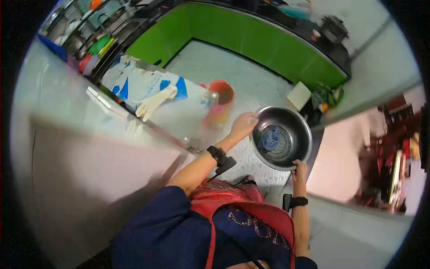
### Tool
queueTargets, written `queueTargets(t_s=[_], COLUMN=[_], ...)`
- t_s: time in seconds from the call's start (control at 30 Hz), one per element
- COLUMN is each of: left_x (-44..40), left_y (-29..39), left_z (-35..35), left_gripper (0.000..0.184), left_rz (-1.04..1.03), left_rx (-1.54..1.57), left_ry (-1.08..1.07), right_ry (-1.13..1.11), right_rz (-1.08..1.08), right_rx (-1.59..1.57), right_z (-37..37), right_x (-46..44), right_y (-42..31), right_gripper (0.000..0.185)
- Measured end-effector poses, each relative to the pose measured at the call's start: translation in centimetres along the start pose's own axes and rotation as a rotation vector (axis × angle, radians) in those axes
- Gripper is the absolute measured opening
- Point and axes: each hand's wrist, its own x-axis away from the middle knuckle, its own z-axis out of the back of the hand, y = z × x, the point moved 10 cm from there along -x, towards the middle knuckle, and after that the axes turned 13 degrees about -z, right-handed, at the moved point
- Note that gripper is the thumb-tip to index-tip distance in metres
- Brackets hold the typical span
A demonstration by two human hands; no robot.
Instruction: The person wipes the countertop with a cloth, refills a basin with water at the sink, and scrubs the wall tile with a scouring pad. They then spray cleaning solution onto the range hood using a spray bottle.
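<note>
A round stainless steel basin [295, 130] is held up in front of me, tilted so that its inside faces me. Crumpled blue material [270, 138], perhaps a cloth or mesh, lies in its bottom. My left hand [244, 125] grips the upper left of the rim, fingers closed. At the lower right of the rim, my right hand [301, 169] is closed on the edge. Off to the left, a pair of pale rubber gloves [156, 102] rests on a white and blue printed surface [179, 116].
An orange-red bucket [221, 92] stands on the floor beyond my left hand. Green cabinets [242, 40] line the far side. A dish rack [76, 38] with crockery is at upper left. Green bags [329, 96] and a white box [298, 95] sit right of the basin.
</note>
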Motion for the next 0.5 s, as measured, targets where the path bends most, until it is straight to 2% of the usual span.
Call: queueTargets(t_s=[0.03, 0.1, 0.17, 0.23, 0.3, 0.43, 0.47, 0.5], left_x=[-0.6, -2.9, -3.4, -6.4, -11.7, -19.6, -21.1, -22.9], left_y=[-2.5, -9.4, -8.0, -10.5, -10.4, -12.1, -12.0, -12.3], left_z=[0.4, 0.8, 0.4, -3.2, -4.6, -2.9, -1.9, -0.4], left_gripper=[0.042, 0.069, 0.084, 0.083, 0.076, 0.063, 0.059, 0.055], left_rz=[0.010, 0.132, 0.526, 0.636, 0.672, 0.679, 0.638, 0.599], left_rx=[-0.012, -0.202, 0.379, 0.815, 1.016, 1.030, 1.048, 1.067], left_ry=[0.037, 0.107, 0.093, 0.046, 0.023, 0.195, 0.259, 0.333], right_ry=[-0.031, -0.181, -0.132, -0.261, -0.355, -0.532, -0.496, -0.604], right_rz=[0.003, 0.045, 0.038, 0.097, 0.040, 0.011, -0.012, 0.028], right_rx=[0.025, -0.096, -0.006, 0.058, 0.169, 0.331, 0.345, 0.387], right_z=[-1.0, -4.1, -7.1, -12.6, -17.7, -30.7, -32.7, -36.8], right_x=[-2.8, -9.2, -14.0, -16.3, -22.2, -24.1, -25.9, -27.0], right_y=[-0.9, -4.5, -8.8, -14.8, -19.1, -27.2, -28.0, -29.4], right_gripper=[0.015, 0.013, 0.013, 0.015, 0.017, 0.016, 0.014, 0.011])
